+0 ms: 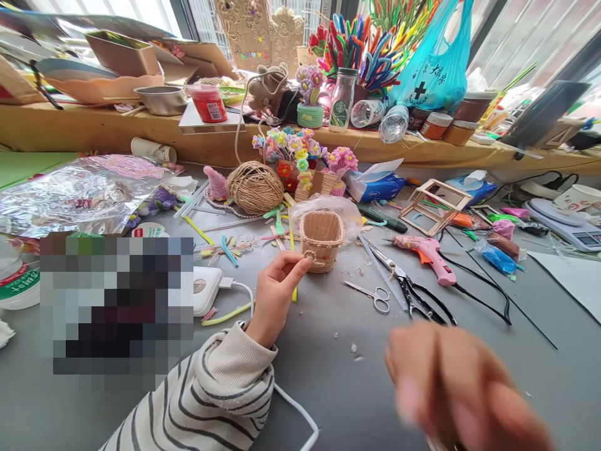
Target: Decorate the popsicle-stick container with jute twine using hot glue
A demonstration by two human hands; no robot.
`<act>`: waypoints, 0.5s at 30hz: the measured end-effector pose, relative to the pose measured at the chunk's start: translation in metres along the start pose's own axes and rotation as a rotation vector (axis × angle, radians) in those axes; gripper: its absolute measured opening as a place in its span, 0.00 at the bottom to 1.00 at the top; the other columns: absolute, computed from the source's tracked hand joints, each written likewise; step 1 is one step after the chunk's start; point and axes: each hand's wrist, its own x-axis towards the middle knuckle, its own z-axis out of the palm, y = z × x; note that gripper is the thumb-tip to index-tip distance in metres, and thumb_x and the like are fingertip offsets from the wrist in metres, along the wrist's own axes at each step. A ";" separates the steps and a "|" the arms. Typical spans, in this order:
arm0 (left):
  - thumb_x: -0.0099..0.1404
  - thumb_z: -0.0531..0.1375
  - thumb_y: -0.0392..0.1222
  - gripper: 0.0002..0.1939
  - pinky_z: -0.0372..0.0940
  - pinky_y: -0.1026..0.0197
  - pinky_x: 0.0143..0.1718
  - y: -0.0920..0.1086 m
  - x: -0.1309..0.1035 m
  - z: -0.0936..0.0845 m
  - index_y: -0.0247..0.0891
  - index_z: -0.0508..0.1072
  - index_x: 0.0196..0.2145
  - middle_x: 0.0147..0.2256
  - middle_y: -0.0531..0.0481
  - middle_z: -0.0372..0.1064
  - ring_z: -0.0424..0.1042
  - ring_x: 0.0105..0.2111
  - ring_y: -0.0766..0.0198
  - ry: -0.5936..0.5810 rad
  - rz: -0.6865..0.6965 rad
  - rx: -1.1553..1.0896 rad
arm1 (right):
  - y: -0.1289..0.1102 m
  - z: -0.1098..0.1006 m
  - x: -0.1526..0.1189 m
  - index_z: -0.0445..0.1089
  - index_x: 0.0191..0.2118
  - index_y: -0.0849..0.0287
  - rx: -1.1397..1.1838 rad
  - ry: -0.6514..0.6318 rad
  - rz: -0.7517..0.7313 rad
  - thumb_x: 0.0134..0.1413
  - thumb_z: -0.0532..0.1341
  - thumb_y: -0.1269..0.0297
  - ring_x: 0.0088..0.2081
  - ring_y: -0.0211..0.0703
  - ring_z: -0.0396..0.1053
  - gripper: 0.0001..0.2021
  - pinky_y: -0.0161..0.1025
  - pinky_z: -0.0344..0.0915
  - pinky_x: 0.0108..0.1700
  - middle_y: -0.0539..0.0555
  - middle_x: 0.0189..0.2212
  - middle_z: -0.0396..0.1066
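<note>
A small square basket with a braided rim stands upright in the middle of the grey table. In front of it, my left hand is closed in a pinch on a small tan coil that looks like twine. Whether the coil touches the basket wall I cannot tell. My right hand is close to the camera at the lower right, smeared by motion; its fingers look bent, and what they hold, if anything, does not show. Behind the basket lie a clear plastic bag and a ball of twine.
Right of the basket lie small scissors, larger black-handled scissors and a pink glue gun with its cord. A white power bank with a cable sits left of my left hand. Pipe cleaners crowd the back ledge.
</note>
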 end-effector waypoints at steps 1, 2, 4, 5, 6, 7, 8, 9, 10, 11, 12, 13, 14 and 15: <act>0.51 0.62 0.40 0.05 0.61 0.65 0.38 0.000 0.000 0.000 0.37 0.71 0.24 0.28 0.52 0.67 0.66 0.33 0.67 -0.007 0.041 -0.019 | 0.004 0.003 0.009 0.61 0.24 0.51 0.036 0.022 0.009 0.56 0.40 0.47 0.20 0.36 0.59 0.21 0.36 0.57 0.21 0.51 0.27 0.70; 0.51 0.62 0.40 0.05 0.62 0.64 0.39 0.000 0.000 0.000 0.37 0.71 0.24 0.30 0.51 0.68 0.67 0.35 0.65 -0.020 0.068 -0.042 | 0.009 0.005 0.018 0.62 0.26 0.52 0.112 0.045 0.024 0.57 0.45 0.52 0.21 0.36 0.60 0.15 0.36 0.58 0.22 0.51 0.30 0.70; 0.52 0.61 0.40 0.04 0.64 0.61 0.40 0.001 -0.001 0.001 0.37 0.72 0.24 0.31 0.51 0.69 0.69 0.36 0.63 -0.060 0.069 -0.093 | 0.021 0.010 0.035 0.64 0.33 0.51 0.108 0.129 0.073 0.54 0.54 0.61 0.24 0.34 0.60 0.04 0.35 0.59 0.24 0.51 0.38 0.69; 0.52 0.61 0.40 0.03 0.65 0.61 0.39 0.002 -0.002 0.002 0.38 0.72 0.25 0.30 0.52 0.69 0.70 0.35 0.64 -0.077 0.050 -0.115 | 0.028 0.013 0.043 0.63 0.37 0.51 0.075 0.123 0.104 0.53 0.55 0.64 0.25 0.33 0.60 0.05 0.35 0.61 0.27 0.52 0.44 0.66; 0.53 0.61 0.40 0.03 0.66 0.60 0.38 0.003 -0.003 0.002 0.38 0.72 0.26 0.30 0.53 0.68 0.71 0.32 0.65 -0.090 0.028 -0.132 | 0.035 0.015 0.049 0.63 0.40 0.51 0.045 0.103 0.099 0.52 0.56 0.65 0.25 0.32 0.59 0.08 0.36 0.62 0.28 0.53 0.48 0.63; 0.53 0.61 0.40 0.03 0.66 0.61 0.36 0.004 -0.004 0.002 0.38 0.71 0.26 0.29 0.54 0.68 0.71 0.30 0.66 -0.097 0.010 -0.143 | 0.041 0.017 0.054 0.61 0.44 0.51 0.010 0.074 0.103 0.52 0.56 0.66 0.25 0.32 0.60 0.12 0.36 0.62 0.29 0.53 0.50 0.61; 0.53 0.61 0.40 0.03 0.67 0.63 0.34 0.005 -0.004 0.002 0.39 0.71 0.26 0.29 0.55 0.68 0.71 0.28 0.68 -0.098 -0.003 -0.150 | 0.046 0.020 0.058 0.60 0.46 0.51 -0.020 0.042 0.113 0.52 0.56 0.67 0.27 0.32 0.61 0.15 0.36 0.63 0.29 0.53 0.51 0.60; 0.53 0.61 0.39 0.03 0.67 0.64 0.33 0.006 -0.004 0.002 0.38 0.71 0.26 0.29 0.55 0.68 0.71 0.26 0.69 -0.096 -0.011 -0.156 | 0.050 0.023 0.061 0.59 0.48 0.52 -0.040 -0.014 0.115 0.51 0.56 0.67 0.28 0.33 0.61 0.16 0.35 0.63 0.29 0.54 0.49 0.61; 0.53 0.61 0.39 0.03 0.67 0.65 0.31 0.006 -0.004 0.002 0.38 0.71 0.27 0.29 0.55 0.68 0.71 0.25 0.70 -0.092 -0.016 -0.162 | 0.054 0.026 0.064 0.58 0.49 0.52 -0.051 -0.056 0.109 0.51 0.56 0.67 0.28 0.33 0.62 0.17 0.34 0.63 0.28 0.54 0.47 0.63; 0.53 0.61 0.39 0.04 0.67 0.66 0.30 0.006 -0.005 0.002 0.38 0.71 0.27 0.29 0.55 0.68 0.71 0.24 0.70 -0.090 -0.019 -0.166 | 0.056 0.028 0.065 0.58 0.49 0.53 -0.055 -0.087 0.103 0.51 0.56 0.67 0.28 0.33 0.62 0.18 0.33 0.62 0.27 0.53 0.44 0.65; 0.53 0.61 0.39 0.04 0.67 0.67 0.29 0.006 -0.005 0.001 0.38 0.71 0.27 0.28 0.55 0.68 0.71 0.24 0.70 -0.088 -0.021 -0.168 | 0.058 0.030 0.067 0.58 0.48 0.53 -0.060 -0.110 0.100 0.50 0.56 0.67 0.28 0.34 0.62 0.17 0.32 0.62 0.26 0.53 0.42 0.66; 0.52 0.61 0.40 0.04 0.67 0.67 0.29 0.006 -0.004 0.001 0.37 0.70 0.27 0.27 0.55 0.68 0.71 0.24 0.70 -0.085 -0.024 -0.168 | 0.059 0.032 0.068 0.59 0.48 0.54 -0.069 -0.115 0.090 0.50 0.56 0.67 0.28 0.34 0.62 0.17 0.31 0.61 0.25 0.53 0.40 0.66; 0.52 0.62 0.40 0.05 0.67 0.67 0.29 0.006 -0.004 0.001 0.37 0.70 0.27 0.26 0.55 0.68 0.71 0.24 0.70 -0.083 -0.028 -0.164 | 0.060 0.034 0.069 0.60 0.47 0.54 -0.085 -0.107 0.075 0.50 0.57 0.67 0.29 0.34 0.62 0.16 0.31 0.61 0.24 0.53 0.40 0.65; 0.52 0.62 0.41 0.05 0.67 0.67 0.28 0.006 -0.004 0.001 0.37 0.70 0.27 0.25 0.54 0.68 0.71 0.24 0.69 -0.080 -0.030 -0.156 | 0.060 0.035 0.070 0.61 0.46 0.54 -0.110 -0.092 0.058 0.50 0.57 0.67 0.29 0.34 0.62 0.15 0.31 0.61 0.25 0.53 0.39 0.65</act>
